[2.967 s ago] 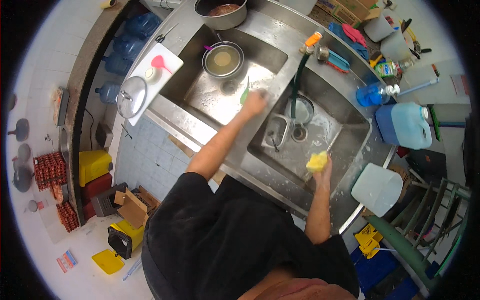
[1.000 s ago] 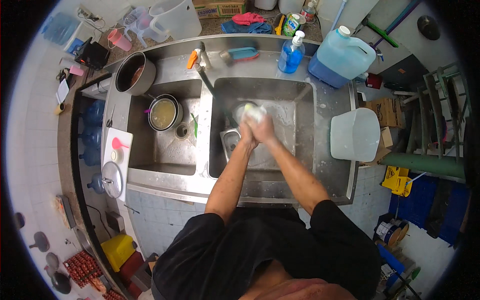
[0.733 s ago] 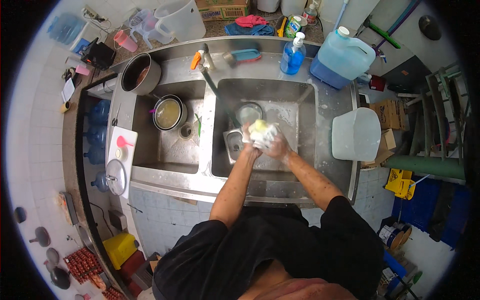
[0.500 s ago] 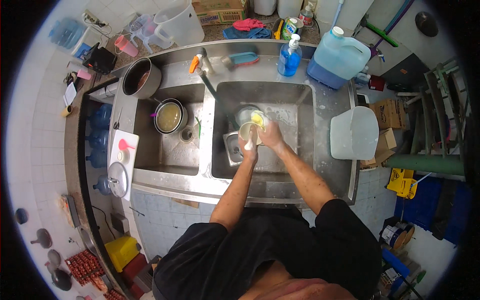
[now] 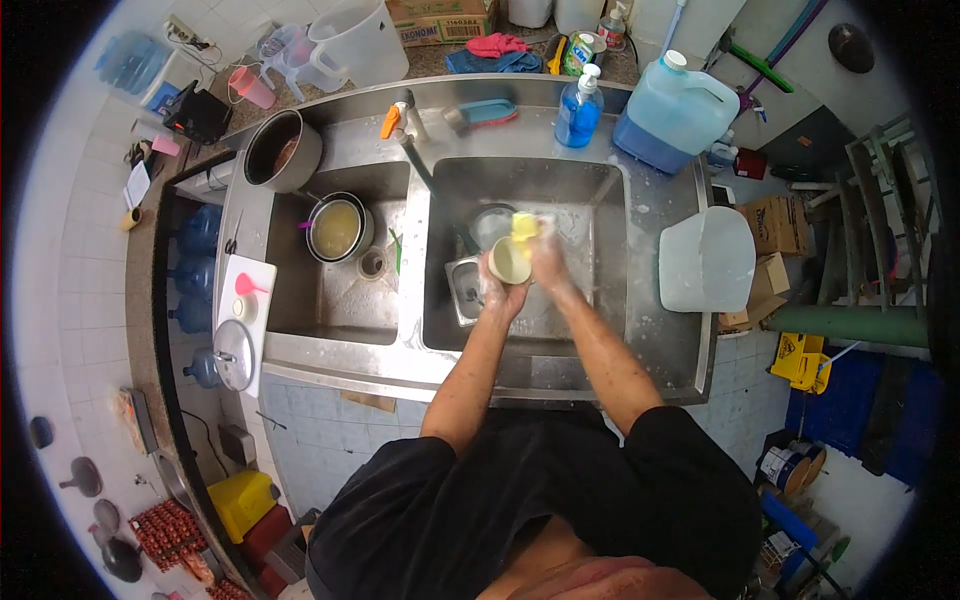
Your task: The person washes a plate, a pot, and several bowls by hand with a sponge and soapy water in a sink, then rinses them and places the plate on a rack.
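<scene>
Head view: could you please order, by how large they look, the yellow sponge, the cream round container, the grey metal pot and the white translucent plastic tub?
1. White translucent plastic tub
2. Grey metal pot
3. Cream round container, in the left hand
4. Yellow sponge, in the right hand (visible part)

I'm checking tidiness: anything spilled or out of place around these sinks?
White splashes, perhaps suds, spot the counter at right; a thin green item lies near the drain in the left basin, like a stray scrap.
</scene>
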Demonstrator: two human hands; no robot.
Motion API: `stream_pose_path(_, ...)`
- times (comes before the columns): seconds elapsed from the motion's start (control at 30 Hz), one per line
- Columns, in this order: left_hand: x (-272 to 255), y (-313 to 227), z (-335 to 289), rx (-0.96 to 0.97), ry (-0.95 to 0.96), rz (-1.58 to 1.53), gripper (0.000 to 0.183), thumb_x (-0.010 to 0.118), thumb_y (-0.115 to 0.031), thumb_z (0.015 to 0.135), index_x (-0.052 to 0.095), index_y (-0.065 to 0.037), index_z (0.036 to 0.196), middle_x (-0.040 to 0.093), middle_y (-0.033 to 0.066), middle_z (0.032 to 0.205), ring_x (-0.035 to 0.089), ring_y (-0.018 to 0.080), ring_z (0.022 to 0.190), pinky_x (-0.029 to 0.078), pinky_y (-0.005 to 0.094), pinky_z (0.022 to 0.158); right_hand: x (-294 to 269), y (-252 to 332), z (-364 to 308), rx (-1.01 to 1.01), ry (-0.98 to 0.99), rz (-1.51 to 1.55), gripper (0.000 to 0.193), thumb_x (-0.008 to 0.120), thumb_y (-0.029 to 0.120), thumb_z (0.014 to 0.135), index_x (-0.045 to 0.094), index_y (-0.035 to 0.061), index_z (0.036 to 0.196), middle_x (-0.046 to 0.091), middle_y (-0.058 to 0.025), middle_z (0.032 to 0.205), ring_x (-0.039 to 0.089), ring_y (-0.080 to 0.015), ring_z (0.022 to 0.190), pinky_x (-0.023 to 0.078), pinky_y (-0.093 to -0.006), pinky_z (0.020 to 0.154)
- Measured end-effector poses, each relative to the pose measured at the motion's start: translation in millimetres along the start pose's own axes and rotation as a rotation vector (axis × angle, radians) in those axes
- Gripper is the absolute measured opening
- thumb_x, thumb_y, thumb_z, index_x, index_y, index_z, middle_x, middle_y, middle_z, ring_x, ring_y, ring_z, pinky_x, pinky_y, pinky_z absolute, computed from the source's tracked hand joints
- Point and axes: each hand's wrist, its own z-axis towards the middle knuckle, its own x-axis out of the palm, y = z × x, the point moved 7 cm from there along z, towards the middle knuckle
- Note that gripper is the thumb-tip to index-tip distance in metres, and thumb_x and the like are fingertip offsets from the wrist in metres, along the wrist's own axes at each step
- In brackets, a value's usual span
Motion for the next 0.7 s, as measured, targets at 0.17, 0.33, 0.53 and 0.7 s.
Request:
stream_pose_path(0.17, -6, -9, 16, 0.036, 0.124, -0.070, 0.046, 0.042, -0.048, 0.092, 0.056, -0.009, 0.110, 0.061, 0.0088, 0.103, 0.060, 0.0237, 0.095, 0.051, 0.0370, 0.083, 40, 16, -19, -0.047, -0.033, -0.493, 0.028, 0.058, 0.013, 0.081, 0.055, 0.0020, 0.107, 0.058, -0.0190, 0.102, 0.058, -0.0340, 0.094, 0.044, -0.0435, 0.087)
stream_pose_path(0.33, 2, -32, 12, 0.002, 0.130, 0.005, 0.038, 0.044, -0.041, 0.092, 0.058, -0.009, 0.105, 0.062, 0.0078, 0.100, 0.061, 0.0226, 0.093, 0.051, 0.0374, 0.084, 54, 12, -8, 0.169, 0.480, -0.384, 0.030, 0.063, 0.012, 0.076, 0.061, 0.0015, 0.103, 0.065, -0.0135, 0.090, 0.063, -0.0272, 0.088, 0.048, -0.0364, 0.080)
stream_pose_path(0.53, 19, -33, 15, 0.001, 0.147, -0.003, 0.036, 0.044, -0.039, 0.092, 0.058, -0.009, 0.105, 0.062, 0.0071, 0.101, 0.061, 0.0230, 0.094, 0.052, 0.0375, 0.084, 69, 34, 12, -0.057, 0.113, -0.558, 0.025, 0.061, 0.017, 0.077, 0.060, 0.0016, 0.097, 0.066, -0.0209, 0.090, 0.066, -0.0357, 0.084, 0.050, -0.0441, 0.074)
stream_pose_path(0.7, 20, -49, 8, 0.168, 0.072, 0.026, 0.039, 0.047, -0.041, 0.091, 0.059, -0.007, 0.104, 0.063, 0.0114, 0.099, 0.062, 0.0277, 0.090, 0.053, 0.0401, 0.079, 83, 30, 22, 0.052, 0.234, -0.941, 0.027, 0.058, 0.022, 0.078, 0.063, -0.0015, 0.090, 0.064, -0.0280, 0.089, 0.064, -0.0416, 0.086, 0.052, -0.0462, 0.074)
